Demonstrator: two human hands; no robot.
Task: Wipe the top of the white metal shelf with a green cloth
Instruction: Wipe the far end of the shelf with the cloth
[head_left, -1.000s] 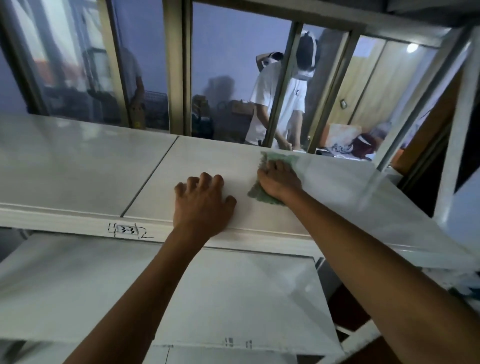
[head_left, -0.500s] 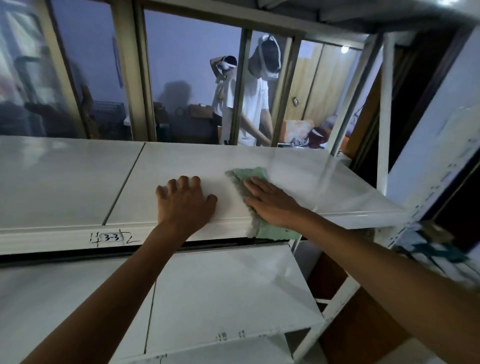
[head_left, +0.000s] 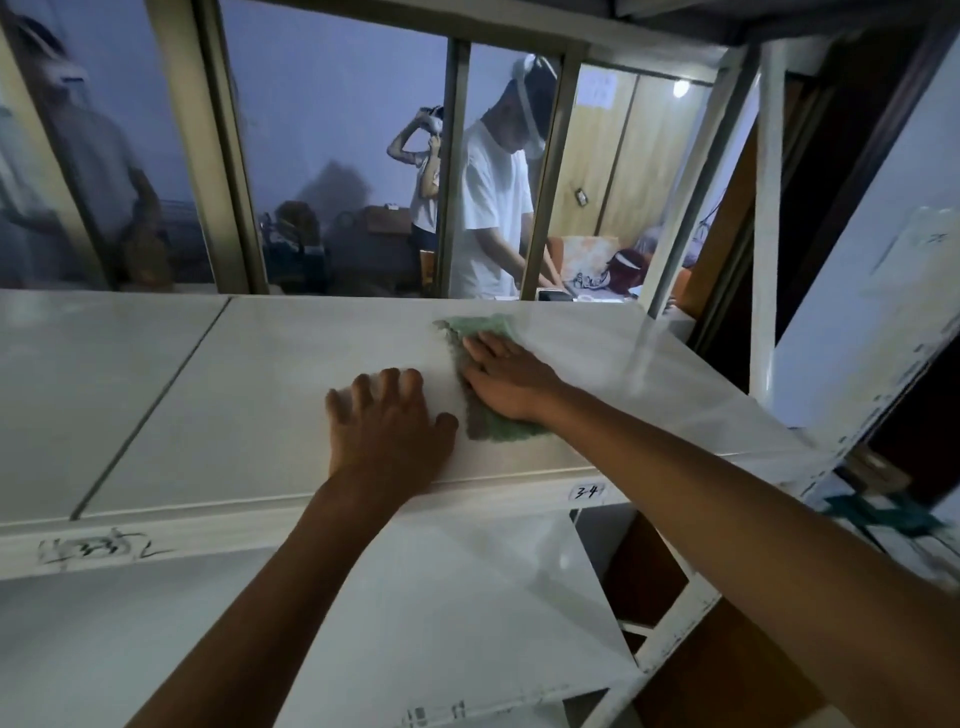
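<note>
The white metal shelf top stretches across the view, split by a seam on the left. A green cloth lies on its right panel, reaching from near the back edge toward the front. My right hand presses flat on the cloth with straight fingers, covering its middle. My left hand rests palm down on the bare shelf top just left of the cloth, near the front lip, fingers spread.
A lower white shelf sits beneath. White uprights stand at the right end. A window frame runs behind the shelf; two people stand beyond the glass. A white panel leans at right.
My right hand has pushed the cloth from the front lip back toward the rear of the shelf top. The left hand has stayed planted. My view shifted slightly left.
</note>
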